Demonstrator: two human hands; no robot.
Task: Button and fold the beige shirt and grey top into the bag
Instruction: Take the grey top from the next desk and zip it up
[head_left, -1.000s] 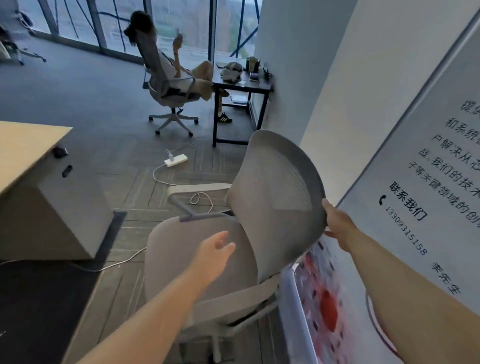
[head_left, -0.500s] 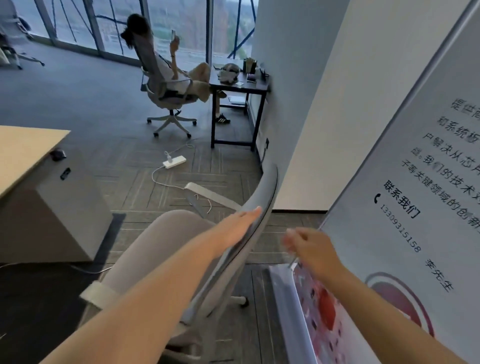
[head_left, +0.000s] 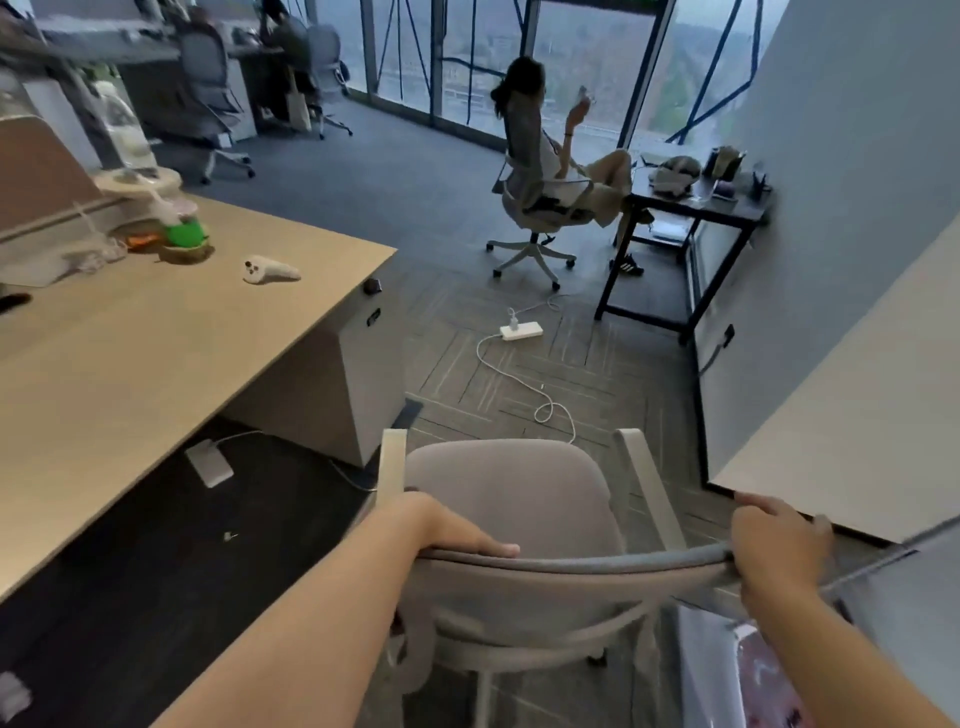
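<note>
No beige shirt, grey top or bag shows in the head view. A grey office chair (head_left: 519, 499) stands right in front of me, its seat facing away. My left hand (head_left: 441, 527) grips the top edge of the chair's backrest on the left, fingers curled over the rim. My right hand (head_left: 774, 545) grips the same rim at its right end.
A wooden desk (head_left: 156, 353) with a white controller (head_left: 270, 270) and a green object lies to the left. A power strip (head_left: 521, 330) and cable trail on the floor ahead. A person sits in a chair (head_left: 540, 197) by a black table (head_left: 691, 208). A wall and a banner stand close on the right.
The chair has swung round so its back now faces me. Both hands have moved onto the backrest rim and taken hold. My view has turned left, showing the desk.
</note>
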